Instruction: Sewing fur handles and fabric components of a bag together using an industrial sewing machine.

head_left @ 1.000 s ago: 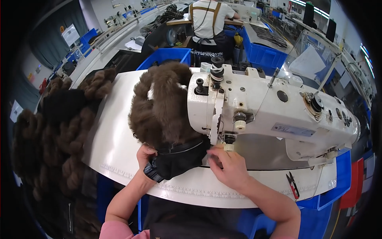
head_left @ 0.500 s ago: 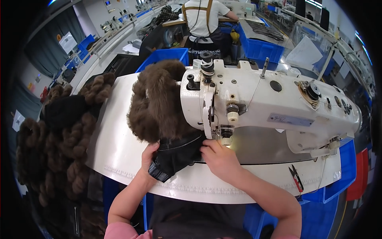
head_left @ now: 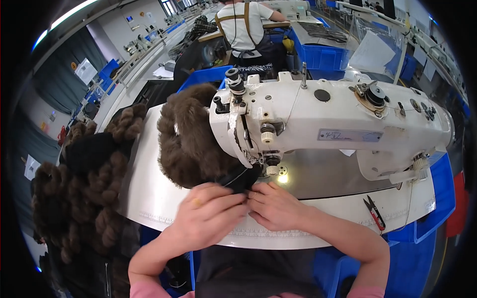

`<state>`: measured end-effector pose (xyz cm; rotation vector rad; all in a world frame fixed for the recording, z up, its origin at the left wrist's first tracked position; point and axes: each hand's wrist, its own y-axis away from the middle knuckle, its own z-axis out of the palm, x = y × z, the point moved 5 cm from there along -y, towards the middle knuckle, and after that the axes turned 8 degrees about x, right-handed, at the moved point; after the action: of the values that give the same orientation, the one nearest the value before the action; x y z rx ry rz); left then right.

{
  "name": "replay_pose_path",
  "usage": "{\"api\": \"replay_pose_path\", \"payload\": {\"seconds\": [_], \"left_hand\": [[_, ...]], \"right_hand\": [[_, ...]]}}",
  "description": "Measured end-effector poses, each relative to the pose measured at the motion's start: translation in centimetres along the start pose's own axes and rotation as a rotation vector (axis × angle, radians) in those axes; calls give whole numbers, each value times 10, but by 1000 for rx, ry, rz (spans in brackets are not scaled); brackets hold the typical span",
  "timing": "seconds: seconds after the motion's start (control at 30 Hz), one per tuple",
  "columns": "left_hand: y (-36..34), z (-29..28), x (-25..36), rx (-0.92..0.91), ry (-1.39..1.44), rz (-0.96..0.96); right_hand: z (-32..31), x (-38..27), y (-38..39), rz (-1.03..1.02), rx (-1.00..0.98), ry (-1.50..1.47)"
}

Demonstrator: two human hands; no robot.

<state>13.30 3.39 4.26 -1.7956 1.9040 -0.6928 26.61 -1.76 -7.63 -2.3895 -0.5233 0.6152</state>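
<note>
A bulky brown fur piece point(head_left: 191, 141) lies left of the white sewing machine's head point(head_left: 231, 119). Black fabric point(head_left: 244, 179) with a pale zipper-like line joins its lower edge and runs close to the needle area. My right hand point(head_left: 276, 206) has curled fingers gripping the fabric's near edge. Slightly blurred, my left hand point(head_left: 206, 213) crosses in front of the fabric, a ring on one finger. Its fingers are bent together and meet the right fingertips at the cloth. Both hands hide most of the black part.
Red-handled thread snips point(head_left: 373, 213) lie on the white table point(head_left: 144, 184) at the right. Brown fur and black pieces point(head_left: 89, 188) are heaped on the left. Blue bins point(head_left: 437, 198) stand around the table. Ahead, another person point(head_left: 241, 30) sits at a machine.
My left hand has moved right, from the fabric's left side to its front beside my right hand. The black flap that hung toward me is now covered. The view has shifted slightly.
</note>
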Motion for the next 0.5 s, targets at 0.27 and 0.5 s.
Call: {"api": "replay_pose_path", "payload": {"seconds": [0.27, 0.5], "left_hand": [[12, 54, -28, -575, -265, 207], [41, 48, -43, -322, -222, 278]], "right_hand": [[-17, 10, 12, 77, -100, -102], [-5, 15, 10, 114, 91, -86]]}}
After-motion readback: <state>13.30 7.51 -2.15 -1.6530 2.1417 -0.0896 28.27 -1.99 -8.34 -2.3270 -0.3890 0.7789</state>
